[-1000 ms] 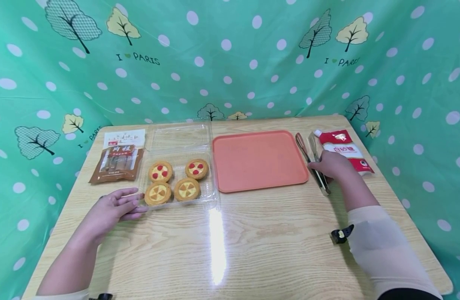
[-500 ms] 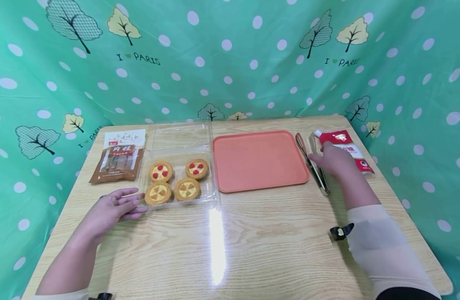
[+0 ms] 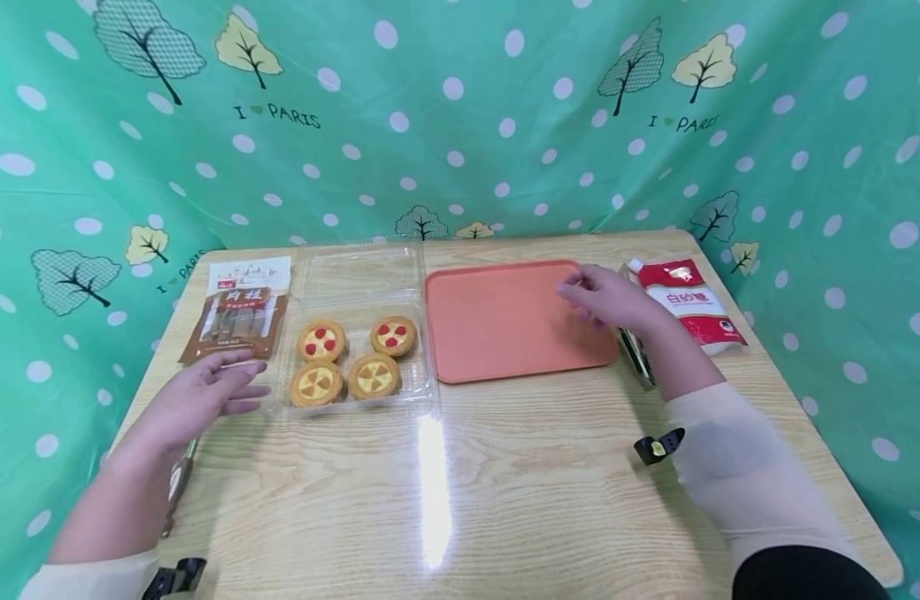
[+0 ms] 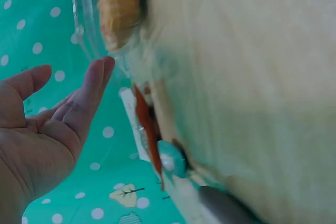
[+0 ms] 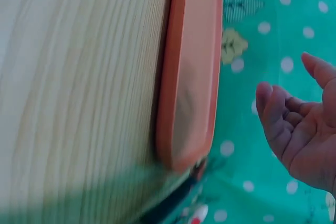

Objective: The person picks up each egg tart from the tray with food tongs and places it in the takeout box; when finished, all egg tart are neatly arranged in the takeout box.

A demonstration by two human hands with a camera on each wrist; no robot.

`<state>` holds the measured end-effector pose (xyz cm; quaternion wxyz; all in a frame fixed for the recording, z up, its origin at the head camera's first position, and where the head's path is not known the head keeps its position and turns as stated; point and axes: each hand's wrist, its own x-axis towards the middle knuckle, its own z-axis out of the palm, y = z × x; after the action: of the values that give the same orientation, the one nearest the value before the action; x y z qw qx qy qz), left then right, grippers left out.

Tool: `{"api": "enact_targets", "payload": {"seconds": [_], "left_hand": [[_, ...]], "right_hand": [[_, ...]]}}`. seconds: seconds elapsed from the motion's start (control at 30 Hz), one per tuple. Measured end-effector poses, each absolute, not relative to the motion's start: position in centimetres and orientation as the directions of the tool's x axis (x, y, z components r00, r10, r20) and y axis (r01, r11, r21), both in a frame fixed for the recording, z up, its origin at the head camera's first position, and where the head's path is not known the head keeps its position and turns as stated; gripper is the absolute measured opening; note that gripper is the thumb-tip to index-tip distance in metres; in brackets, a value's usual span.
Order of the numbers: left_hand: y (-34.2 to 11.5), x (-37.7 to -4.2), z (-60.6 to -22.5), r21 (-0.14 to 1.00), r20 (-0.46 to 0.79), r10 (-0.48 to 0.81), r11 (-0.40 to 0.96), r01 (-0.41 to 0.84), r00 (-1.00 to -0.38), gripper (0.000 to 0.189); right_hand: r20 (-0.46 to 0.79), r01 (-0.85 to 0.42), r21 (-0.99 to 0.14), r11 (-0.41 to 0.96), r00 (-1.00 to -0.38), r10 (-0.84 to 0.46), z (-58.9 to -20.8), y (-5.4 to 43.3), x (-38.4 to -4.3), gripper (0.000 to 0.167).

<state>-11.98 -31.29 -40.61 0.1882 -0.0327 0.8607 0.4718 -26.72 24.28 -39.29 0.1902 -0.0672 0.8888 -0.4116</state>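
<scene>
My left hand (image 3: 205, 396) hovers with loose fingers just left of a clear plastic box (image 3: 370, 267), whose lid lies back. In the box sit several small round tarts (image 3: 374, 377), some dotted red, others with a wedge pattern. Fingers spread, the same hand (image 4: 52, 124) shows nothing in its grasp in the left wrist view. My right hand (image 3: 610, 296) hangs over the right edge of a coral tray (image 3: 497, 325), fingers loosely bent and holding nothing. Metal tongs (image 3: 637, 362) lie beside the tray, partly hidden under that hand.
A brown-and-white packet of cinnamon sticks (image 3: 238, 312) lies at the back left. To the right of the tongs is a red-and-white sugar bag (image 3: 688, 304) with a white cap. A slim thing with a brown handle (image 3: 172, 500) lies partly under my left forearm.
My right hand has left the tongs and sugar bag and moved left to above the tray. My left hand has drawn up and left, off the box's corner, baring the brown-handled thing.
</scene>
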Motion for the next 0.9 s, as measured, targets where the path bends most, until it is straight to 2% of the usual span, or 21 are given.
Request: {"api": "enact_targets", "payload": {"seconds": [0.13, 0.37, 0.47, 0.67, 0.9], "left_hand": [[-31.6, -13.7, -39.9, 0.808, -0.332, 0.128, 0.551, -0.211, -0.934, 0.074], [-31.1, -18.6, -39.5, 0.785, -0.385, 0.067, 0.548, -0.288, -0.921, 0.079], [-31.2, -20.6, -39.6, 0.795, -0.392, 0.061, 0.525, -0.305, -0.918, 0.075], [-30.9, -22.6, -40.6, 0.814, -0.415, 0.052, 0.468, -0.345, -0.908, 0.068], [-30.7, -23.1, -41.5, 0.852, -0.434, 0.059, 0.352, -0.388, -0.899, 0.06]], "right_hand": [[-0.27, 0.033, -0.834, 0.551, -0.895, -0.356, -39.2, 21.2, -27.1, 0.051], [-0.273, 0.089, -0.913, 0.398, -0.858, -0.435, -39.7, 15.6, -28.3, 0.041], [-0.278, 0.11, -0.929, 0.354, -0.839, -0.468, -40.2, 13.3, -28.9, 0.042], [-0.324, 0.173, -0.926, 0.336, -0.821, -0.471, -41.8, 9.5, -29.9, 0.049], [-0.355, 0.206, -0.918, 0.338, -0.809, -0.469, -43.1, 5.9, -30.3, 0.056]]}}
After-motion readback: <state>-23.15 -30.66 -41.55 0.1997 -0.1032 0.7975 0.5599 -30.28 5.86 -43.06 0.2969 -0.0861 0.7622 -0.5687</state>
